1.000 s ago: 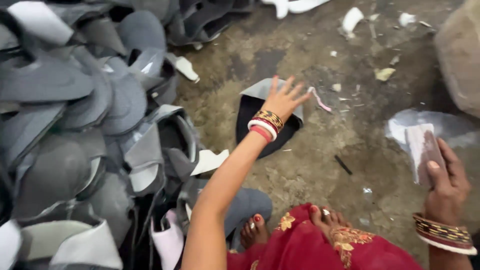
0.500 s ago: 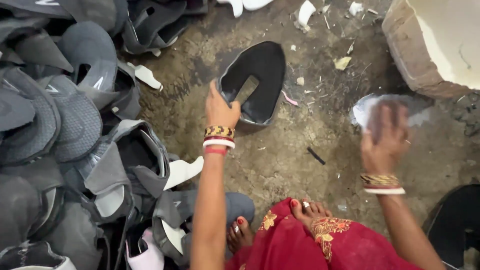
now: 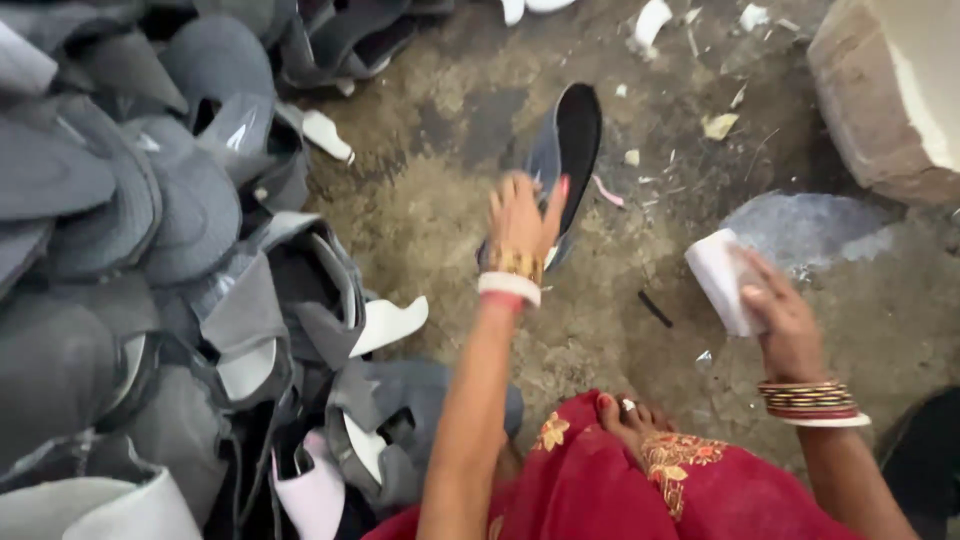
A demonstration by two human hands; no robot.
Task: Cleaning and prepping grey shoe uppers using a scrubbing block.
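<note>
Nearest first: red garment over the knees, bare foot poking out from under it onto the dirt floor.

Right hand was low over the floor, fingers closed around a white folded pad. Pad sat at the edge of a grey sheet lying flat on the ground. Small black stick lay loose just beside it.

Left hand was stretched forward, gripping a dark curved shoe piece by its lower edge. Piece stood tilted up on edge, hollow black side facing right, grey outer side facing left; couldn't tell whether its far end was touching the floor.

Judgement: step in hand looked like lifting that piece off the floor. It was held by one edge only, so any further move would call for a firm pinch and some wrist turn to control it.

Left side: big pile of grey shoe pieces, overlapping, some with white liners showing.

Containers: no real bin in view. Shoe piece's hollow was empty. Far right, a stone block with a pale inner face; couldn't tell if it's a trough or what it held. White scraps were scattered along the far floor.
</note>
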